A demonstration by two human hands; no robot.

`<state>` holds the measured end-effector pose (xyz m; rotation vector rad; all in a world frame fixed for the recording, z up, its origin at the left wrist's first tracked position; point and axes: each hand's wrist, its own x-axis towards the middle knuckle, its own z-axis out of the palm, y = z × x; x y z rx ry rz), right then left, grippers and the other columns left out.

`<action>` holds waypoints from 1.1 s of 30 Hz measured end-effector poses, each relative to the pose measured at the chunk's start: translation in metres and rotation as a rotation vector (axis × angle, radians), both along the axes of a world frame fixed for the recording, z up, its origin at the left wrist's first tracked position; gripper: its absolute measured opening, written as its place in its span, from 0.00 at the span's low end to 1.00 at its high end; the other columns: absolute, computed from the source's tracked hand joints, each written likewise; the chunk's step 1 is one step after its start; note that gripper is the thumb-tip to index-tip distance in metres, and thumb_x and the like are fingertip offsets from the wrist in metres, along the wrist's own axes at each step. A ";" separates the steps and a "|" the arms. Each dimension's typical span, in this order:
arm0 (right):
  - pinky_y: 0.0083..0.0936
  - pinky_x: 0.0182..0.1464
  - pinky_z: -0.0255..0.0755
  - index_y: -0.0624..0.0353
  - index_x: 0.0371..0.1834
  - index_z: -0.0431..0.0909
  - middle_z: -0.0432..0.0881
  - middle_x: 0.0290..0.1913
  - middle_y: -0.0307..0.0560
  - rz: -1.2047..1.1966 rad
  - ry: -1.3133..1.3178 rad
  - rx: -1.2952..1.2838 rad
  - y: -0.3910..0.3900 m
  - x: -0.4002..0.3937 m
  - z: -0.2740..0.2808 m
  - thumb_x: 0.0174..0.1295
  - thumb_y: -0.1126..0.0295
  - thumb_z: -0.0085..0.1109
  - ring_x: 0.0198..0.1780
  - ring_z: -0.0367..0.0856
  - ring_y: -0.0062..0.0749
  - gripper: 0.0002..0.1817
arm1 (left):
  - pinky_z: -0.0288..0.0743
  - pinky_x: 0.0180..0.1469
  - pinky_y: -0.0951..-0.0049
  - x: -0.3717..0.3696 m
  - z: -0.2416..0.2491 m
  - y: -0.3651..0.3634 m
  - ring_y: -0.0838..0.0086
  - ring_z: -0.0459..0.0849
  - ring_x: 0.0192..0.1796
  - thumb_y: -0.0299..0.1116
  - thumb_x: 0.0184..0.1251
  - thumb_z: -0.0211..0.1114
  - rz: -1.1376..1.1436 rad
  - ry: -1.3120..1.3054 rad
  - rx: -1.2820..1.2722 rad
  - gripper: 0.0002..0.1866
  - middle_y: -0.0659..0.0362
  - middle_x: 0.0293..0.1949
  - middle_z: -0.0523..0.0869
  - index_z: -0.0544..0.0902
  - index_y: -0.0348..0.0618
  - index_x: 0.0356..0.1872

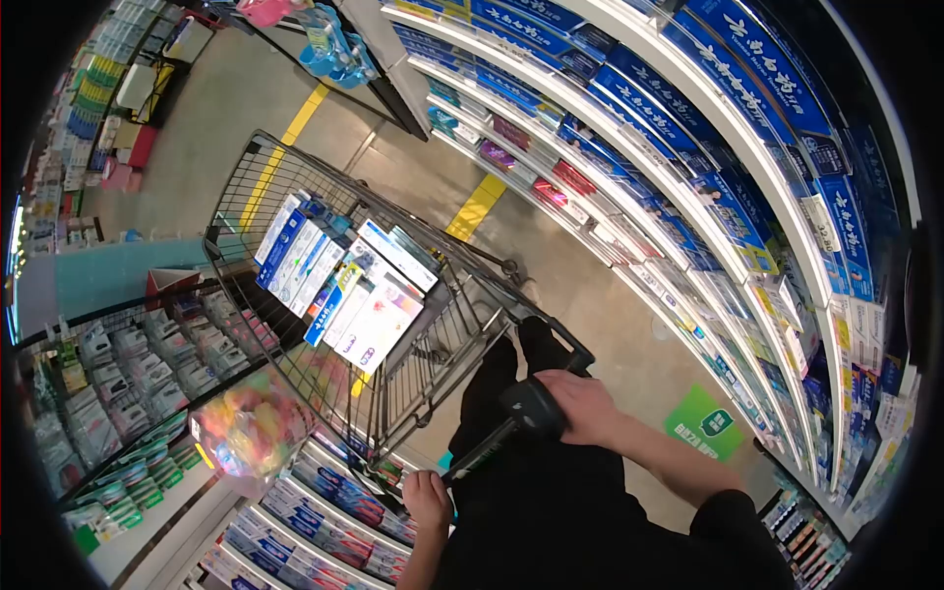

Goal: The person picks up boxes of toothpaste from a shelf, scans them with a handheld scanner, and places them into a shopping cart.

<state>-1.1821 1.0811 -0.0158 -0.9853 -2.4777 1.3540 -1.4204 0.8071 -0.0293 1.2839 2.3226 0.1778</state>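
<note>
In the head view a wire shopping cart stands in front of me, tilted in the picture. My left hand is closed around one end of its dark push handle. Near the other end, my right hand wraps over the handle beside a bulky black fitting; its fingertips are partly hidden. Several toothpaste-style cartons lie in the basket, among them a white box with purple marks and blue-and-white boxes.
Lit shelves of blue toothpaste boxes curve along the right. A rack of small hanging packs and a clear bin of colourful items stand at the left. The floor has yellow stripes and a green sticker.
</note>
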 end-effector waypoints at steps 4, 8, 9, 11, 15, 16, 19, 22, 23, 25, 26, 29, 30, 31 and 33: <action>0.33 0.42 0.81 0.59 0.50 0.73 0.79 0.55 0.45 0.042 0.051 0.033 0.003 0.004 -0.008 0.37 0.73 0.65 0.59 0.79 0.39 0.29 | 0.73 0.38 0.53 0.014 -0.014 0.017 0.51 0.80 0.34 0.34 0.66 0.54 0.040 0.095 -0.042 0.12 0.49 0.28 0.80 0.79 0.39 0.27; 0.33 0.37 0.81 0.58 0.46 0.74 0.80 0.49 0.44 0.078 0.112 0.079 0.009 0.000 -0.012 0.37 0.73 0.65 0.54 0.81 0.38 0.26 | 0.74 0.36 0.53 0.012 -0.020 0.016 0.51 0.81 0.32 0.35 0.65 0.53 0.106 0.147 -0.058 0.12 0.49 0.27 0.82 0.79 0.40 0.26; 0.33 0.36 0.81 0.58 0.45 0.74 0.80 0.47 0.44 0.068 0.120 0.084 0.010 -0.002 -0.012 0.37 0.73 0.65 0.53 0.81 0.39 0.25 | 0.75 0.36 0.53 0.010 -0.018 0.019 0.50 0.82 0.32 0.34 0.65 0.52 0.124 0.153 -0.062 0.12 0.49 0.26 0.82 0.79 0.40 0.26; 0.33 0.35 0.80 0.59 0.44 0.74 0.80 0.44 0.44 0.055 0.144 0.098 0.013 -0.010 -0.013 0.37 0.73 0.65 0.51 0.81 0.39 0.25 | 0.76 0.36 0.52 0.007 -0.014 0.025 0.50 0.82 0.32 0.35 0.65 0.52 0.130 0.180 -0.044 0.13 0.48 0.26 0.82 0.79 0.40 0.26; 0.34 0.36 0.78 0.60 0.44 0.74 0.80 0.42 0.45 0.035 0.106 0.143 0.015 -0.030 -0.020 0.37 0.71 0.66 0.49 0.81 0.41 0.25 | 0.76 0.36 0.52 -0.012 -0.009 0.040 0.49 0.82 0.31 0.35 0.66 0.52 0.157 0.203 -0.050 0.13 0.47 0.27 0.82 0.79 0.40 0.25; 0.35 0.37 0.78 0.60 0.43 0.74 0.80 0.42 0.46 0.027 0.093 0.150 0.018 -0.037 -0.019 0.37 0.71 0.66 0.48 0.81 0.42 0.25 | 0.76 0.35 0.50 -0.017 -0.007 0.045 0.48 0.83 0.32 0.36 0.67 0.51 0.176 0.193 -0.067 0.15 0.47 0.28 0.83 0.79 0.40 0.25; 0.37 0.41 0.78 0.61 0.44 0.74 0.79 0.44 0.49 0.018 0.072 0.168 0.023 -0.062 -0.018 0.38 0.68 0.66 0.49 0.80 0.44 0.25 | 0.75 0.36 0.49 -0.040 -0.005 0.058 0.47 0.83 0.33 0.38 0.68 0.51 0.208 0.162 -0.117 0.15 0.45 0.29 0.84 0.79 0.40 0.26; 0.39 0.44 0.78 0.62 0.44 0.74 0.79 0.44 0.51 0.000 -0.009 0.165 0.037 -0.083 -0.008 0.38 0.67 0.68 0.52 0.79 0.45 0.26 | 0.74 0.37 0.45 -0.060 -0.011 0.066 0.44 0.83 0.34 0.43 0.71 0.50 0.233 0.111 -0.112 0.19 0.44 0.31 0.85 0.80 0.40 0.28; 0.39 0.45 0.79 0.61 0.46 0.74 0.78 0.44 0.51 -0.006 -0.012 0.156 0.039 -0.089 -0.005 0.40 0.67 0.70 0.51 0.79 0.46 0.27 | 0.74 0.37 0.45 -0.070 -0.005 0.073 0.44 0.83 0.35 0.44 0.72 0.49 0.243 0.099 -0.154 0.20 0.44 0.32 0.85 0.80 0.40 0.28; 0.40 0.45 0.78 0.61 0.47 0.72 0.77 0.44 0.50 -0.032 -0.023 0.191 0.040 -0.107 -0.004 0.41 0.68 0.70 0.50 0.79 0.47 0.27 | 0.73 0.38 0.45 -0.090 -0.006 0.078 0.43 0.83 0.37 0.47 0.74 0.47 0.210 0.056 -0.162 0.23 0.43 0.32 0.85 0.81 0.41 0.30; 0.40 0.45 0.78 0.61 0.46 0.72 0.76 0.44 0.50 -0.062 -0.035 0.201 0.040 -0.113 -0.005 0.42 0.68 0.70 0.51 0.78 0.47 0.26 | 0.74 0.38 0.45 -0.099 -0.015 0.076 0.43 0.83 0.37 0.48 0.75 0.45 0.190 0.072 -0.191 0.24 0.43 0.32 0.85 0.82 0.40 0.32; 0.39 0.47 0.78 0.61 0.46 0.71 0.76 0.45 0.50 -0.122 -0.077 0.224 0.039 -0.140 -0.002 0.43 0.69 0.69 0.52 0.77 0.46 0.26 | 0.74 0.37 0.47 -0.120 -0.005 0.090 0.44 0.83 0.35 0.48 0.76 0.46 0.155 -0.002 -0.128 0.24 0.43 0.32 0.85 0.81 0.39 0.32; 0.39 0.48 0.78 0.61 0.46 0.71 0.76 0.45 0.50 -0.144 -0.094 0.227 0.039 -0.149 0.000 0.43 0.69 0.69 0.53 0.77 0.46 0.25 | 0.75 0.37 0.48 -0.130 -0.005 0.090 0.45 0.83 0.34 0.48 0.75 0.49 0.079 -0.034 -0.098 0.22 0.44 0.31 0.85 0.81 0.39 0.33; 0.38 0.49 0.78 0.61 0.46 0.71 0.75 0.45 0.50 -0.162 -0.111 0.233 0.040 -0.156 0.001 0.43 0.69 0.69 0.54 0.76 0.46 0.25 | 0.75 0.36 0.49 -0.140 -0.006 0.090 0.46 0.84 0.34 0.47 0.73 0.53 0.005 -0.066 -0.066 0.21 0.44 0.30 0.85 0.81 0.39 0.33; 0.37 0.51 0.77 0.62 0.46 0.71 0.76 0.46 0.51 -0.197 -0.119 0.243 0.040 -0.167 0.008 0.43 0.70 0.69 0.55 0.76 0.46 0.25 | 0.76 0.34 0.51 -0.155 -0.008 0.089 0.48 0.84 0.32 0.47 0.70 0.59 -0.116 -0.105 -0.006 0.19 0.46 0.28 0.84 0.79 0.39 0.34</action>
